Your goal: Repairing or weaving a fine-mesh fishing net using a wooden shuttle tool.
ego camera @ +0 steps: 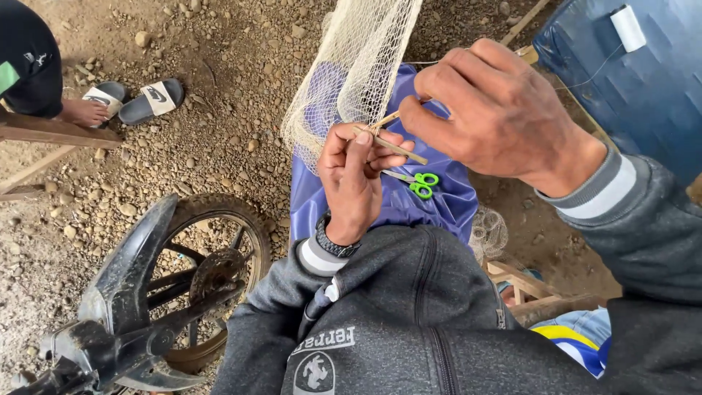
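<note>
Single view, head-mounted. It looks steeply down past the wearer's chest and sleeves onto both hands, held close beneath the lens. Beyond them lies the gravel ground (219,139), farther off. No second view overlaps.

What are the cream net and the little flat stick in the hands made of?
The cream mesh net looks like thin knotted thread, matte and see-through, probably cotton or nylon. The pale flat stick, pinched in the left hand with the right hand beside it, looks like bare bamboo or wood: dull tan, unpainted.
</note>
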